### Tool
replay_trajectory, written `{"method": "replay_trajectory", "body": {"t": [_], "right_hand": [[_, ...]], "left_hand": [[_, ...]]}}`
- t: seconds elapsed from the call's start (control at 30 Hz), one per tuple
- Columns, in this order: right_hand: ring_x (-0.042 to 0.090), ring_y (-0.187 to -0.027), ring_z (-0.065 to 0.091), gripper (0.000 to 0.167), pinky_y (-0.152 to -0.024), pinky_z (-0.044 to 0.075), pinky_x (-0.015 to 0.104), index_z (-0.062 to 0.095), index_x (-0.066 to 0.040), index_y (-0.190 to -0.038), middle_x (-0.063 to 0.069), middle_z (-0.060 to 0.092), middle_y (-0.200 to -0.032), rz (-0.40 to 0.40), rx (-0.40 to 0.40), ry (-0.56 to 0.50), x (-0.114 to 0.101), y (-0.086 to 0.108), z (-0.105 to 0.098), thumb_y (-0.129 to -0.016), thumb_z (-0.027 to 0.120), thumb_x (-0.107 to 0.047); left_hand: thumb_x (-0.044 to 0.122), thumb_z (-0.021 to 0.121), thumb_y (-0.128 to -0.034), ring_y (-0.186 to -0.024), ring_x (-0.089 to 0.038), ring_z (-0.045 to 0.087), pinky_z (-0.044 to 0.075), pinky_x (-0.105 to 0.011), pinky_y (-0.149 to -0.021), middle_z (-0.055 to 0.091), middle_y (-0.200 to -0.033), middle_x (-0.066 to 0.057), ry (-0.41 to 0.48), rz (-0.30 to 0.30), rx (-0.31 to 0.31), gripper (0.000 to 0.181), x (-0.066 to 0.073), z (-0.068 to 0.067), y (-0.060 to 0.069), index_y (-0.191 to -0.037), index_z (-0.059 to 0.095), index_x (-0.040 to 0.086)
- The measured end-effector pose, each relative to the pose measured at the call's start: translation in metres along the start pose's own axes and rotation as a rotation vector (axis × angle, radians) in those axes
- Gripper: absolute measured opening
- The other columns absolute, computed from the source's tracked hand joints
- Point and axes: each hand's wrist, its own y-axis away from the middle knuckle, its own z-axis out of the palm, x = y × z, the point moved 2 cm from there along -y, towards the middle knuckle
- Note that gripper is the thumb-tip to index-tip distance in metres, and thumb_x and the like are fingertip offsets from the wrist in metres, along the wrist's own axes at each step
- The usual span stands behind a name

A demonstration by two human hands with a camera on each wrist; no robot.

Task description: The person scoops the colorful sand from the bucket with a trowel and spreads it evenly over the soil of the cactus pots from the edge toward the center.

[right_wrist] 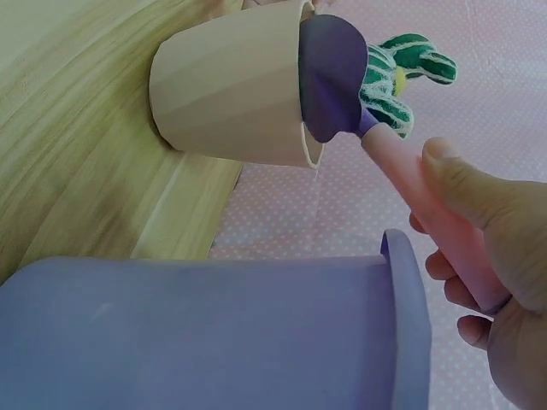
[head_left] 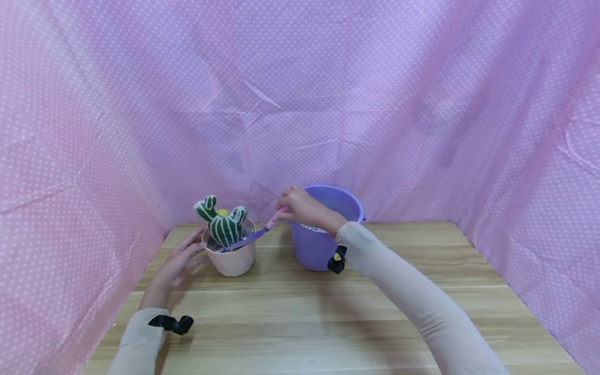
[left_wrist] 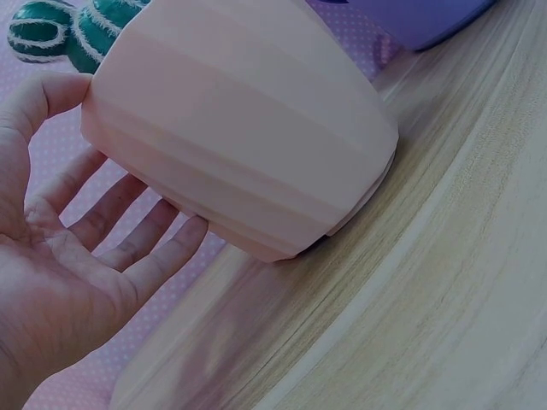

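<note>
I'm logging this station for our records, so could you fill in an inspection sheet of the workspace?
Surface: wood-grain table.
Job's things: pale pot upright, holding a green cactus figure; purple bucket upright to its right, whitish material inside; trowel with its purple blade at the pot's rim, beside the cactus figure.
Clutter: nothing seen.
Left hand: fingertips and thumb touch the pot's side and rim.
Right hand: grips the trowel's pink handle.
Cables: nothing seen; a black device sits on each sleeve.
Surroundings: pink dotted cloth behind and at both sides.
</note>
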Motion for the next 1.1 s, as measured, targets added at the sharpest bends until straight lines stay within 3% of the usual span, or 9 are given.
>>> {"method": "replay_trajectory", "body": {"t": [0.27,0.5,0.73,1.0,1.1], "right_hand": [[0.019,-0.085,0.047,0.025,-0.08,0.041,0.031,0.078,-0.008,-0.09,0.004,0.066,-0.088,-0.009,0.006,0.019,0.001,0.001,0.001,-0.09,0.077,-0.033],[0.018,-0.083,0.045,0.026,-0.078,0.039,0.029,0.078,-0.009,-0.09,0.003,0.065,-0.087,-0.012,0.011,0.034,0.003,0.002,0.003,-0.09,0.076,-0.035],[0.018,-0.085,0.046,0.027,-0.078,0.041,0.029,0.079,-0.01,-0.094,0.003,0.064,-0.088,0.009,0.03,0.023,0.004,0.004,0.0,-0.09,0.076,-0.036],[0.019,-0.089,0.049,0.027,-0.081,0.045,0.032,0.079,-0.011,-0.1,0.001,0.066,-0.092,-0.057,0.138,0.112,0.001,0.012,-0.003,-0.09,0.076,-0.036],[0.019,-0.087,0.05,0.026,-0.078,0.046,0.032,0.079,-0.011,-0.1,0.001,0.065,-0.091,-0.093,0.205,0.129,0.0,0.017,-0.006,-0.089,0.077,-0.035]], "left_hand": [[0.023,0.048,-0.1085,-0.116,0.012,0.05,0.046,-0.043,-0.116,0.024,-0.158,-0.013,-0.029,-0.002,-0.001,0.069,0.0,-0.002,0.0,-0.165,0.01,0.01],[0.021,0.048,-0.1084,-0.115,0.012,0.052,0.052,-0.034,-0.109,0.023,-0.158,-0.015,-0.016,-0.002,0.01,0.068,-0.002,-0.001,-0.001,-0.164,0.01,0.008],[0.023,0.047,-0.1087,-0.116,0.011,0.051,0.047,-0.043,-0.115,0.021,-0.16,-0.016,-0.032,0.001,0.007,0.068,-0.002,-0.002,-0.001,-0.164,0.011,0.01],[0.022,0.048,-0.1085,-0.115,0.011,0.052,0.056,-0.026,-0.102,0.026,-0.157,-0.012,-0.011,0.005,0.018,0.067,-0.001,-0.001,0.0,-0.164,0.012,0.008],[0.022,0.047,-0.1086,-0.115,0.01,0.052,0.055,-0.028,-0.104,0.026,-0.157,-0.012,-0.019,0.001,0.02,0.067,0.0,-0.001,0.0,-0.164,0.012,0.008]]}}
